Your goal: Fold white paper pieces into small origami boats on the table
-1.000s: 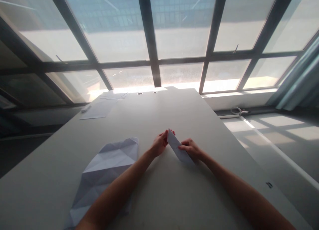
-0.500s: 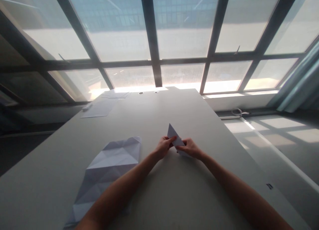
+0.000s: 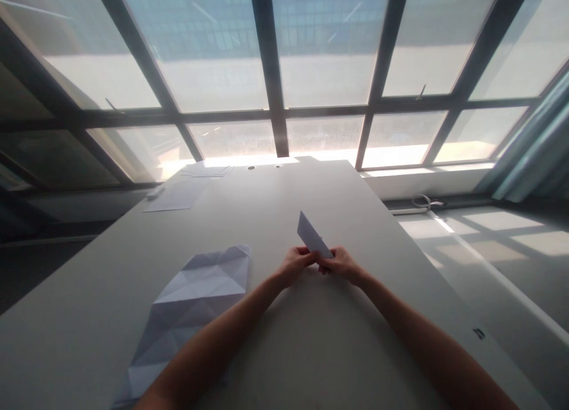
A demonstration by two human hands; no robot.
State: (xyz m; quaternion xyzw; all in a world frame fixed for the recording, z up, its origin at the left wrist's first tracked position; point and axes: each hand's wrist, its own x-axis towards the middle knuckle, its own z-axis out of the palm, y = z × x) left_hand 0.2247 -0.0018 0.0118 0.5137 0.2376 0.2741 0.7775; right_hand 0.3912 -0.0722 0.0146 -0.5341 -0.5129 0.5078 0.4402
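Observation:
A small folded piece of white paper (image 3: 313,234) is held slanted over the table, its pointed tip up and to the left. My left hand (image 3: 297,263) is closed on its lower edge, the thumb pressed against it. My right hand (image 3: 341,263) pinches the lower right end, close beside the left fingers. The hands cover the paper's bottom part. Left of my left forearm lies a large creased sheet of paper (image 3: 200,285) with many fold lines; the forearm hides part of it.
The white table (image 3: 284,351) stretches to the window (image 3: 324,134). Flat sheets of paper (image 3: 175,195) lie at its far left, near two round holes in the top. A small dark mark (image 3: 479,333) is near the right edge. A cable (image 3: 421,201) lies off to the right.
The folded paper has turned and now stands higher above the fingers. My left hand has slid down to its lower edge, closer to my right hand. The creased sheet has stayed in place.

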